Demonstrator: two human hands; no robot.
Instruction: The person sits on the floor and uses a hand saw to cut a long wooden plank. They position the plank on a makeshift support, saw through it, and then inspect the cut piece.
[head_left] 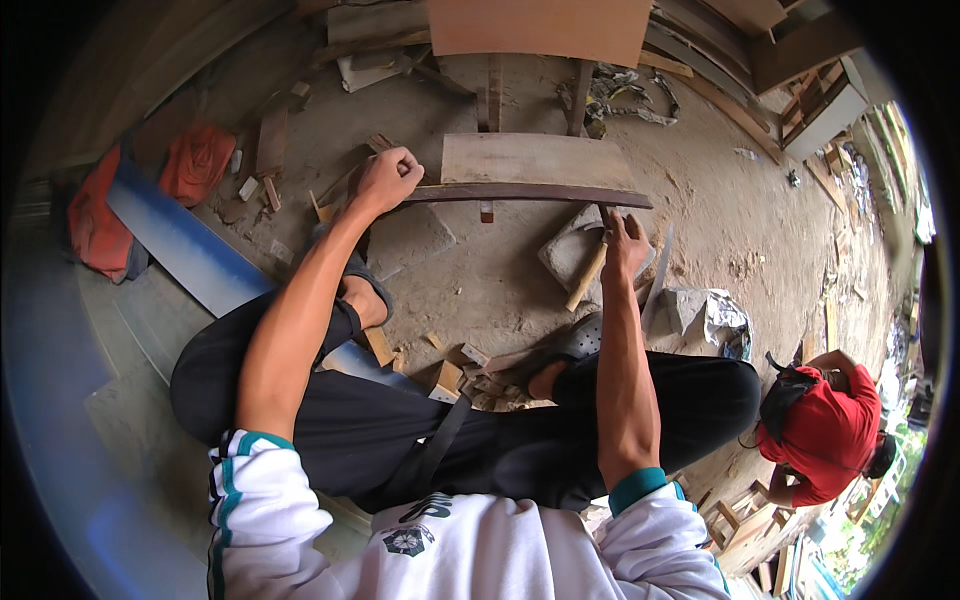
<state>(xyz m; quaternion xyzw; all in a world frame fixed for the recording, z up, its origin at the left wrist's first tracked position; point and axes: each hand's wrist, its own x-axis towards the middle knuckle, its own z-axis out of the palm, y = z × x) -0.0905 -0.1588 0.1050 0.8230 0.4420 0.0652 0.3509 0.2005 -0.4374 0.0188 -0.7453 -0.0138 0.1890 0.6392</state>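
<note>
In front of me a dark wooden strip point(530, 193) runs crosswise, its near side brown and its top edge pale. Closed in a fist, my left hand point(388, 180) is at the strip's left end; the exact grip is hidden under the fingers. Just below the strip's right end is my right hand point(625, 245), fingers bent around a wooden-handled tool point(587, 277). The tool's handle slants down to the left, and a small dark part shows above it. Directly beyond the strip is a pale wooden board point(535, 158).
A concrete block point(572, 248) lies beneath the tool. A brown panel point(540, 30) stands at the far side. Wood offcuts point(448, 376) are strewn between my feet. On the left are a blue-white board point(190, 240) and orange-red bags point(100, 215). A person in red point(825, 430) crouches at right.
</note>
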